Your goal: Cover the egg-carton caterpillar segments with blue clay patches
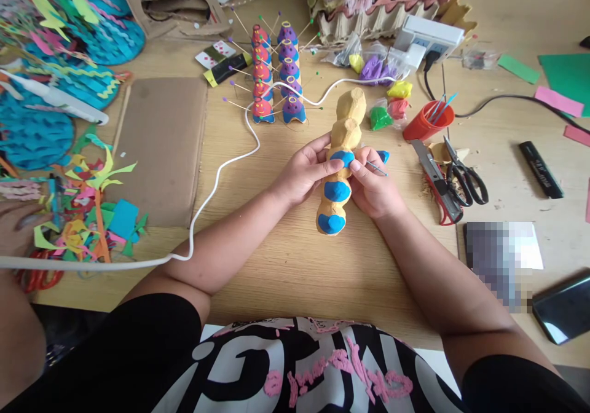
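At my far left, a co-worker's hand (21, 232) rests by the coloured paper scraps (83, 225), and next to them a cardboard sheet (159, 155) lies flat on the bench (276, 265). Farther back stand a red row (263, 107) and a purple row (292, 106) of bumps, both with faces and pins, so those look well advanced. In front of me, my left hand (302, 173) grips one side of the bumpy tan strip (346, 133), thumb on the middle bump. Its three nearer bumps carry blue patches; the two farther ones have none, nor do I see any faces or pins on it, so I judge it about midway. My right hand (375, 185) pinches the other side, a thin stick (377, 168) poking out by its fingers. Beyond sit bagged green clay (380, 118), a red cup (426, 123) and black scissors (461, 176)
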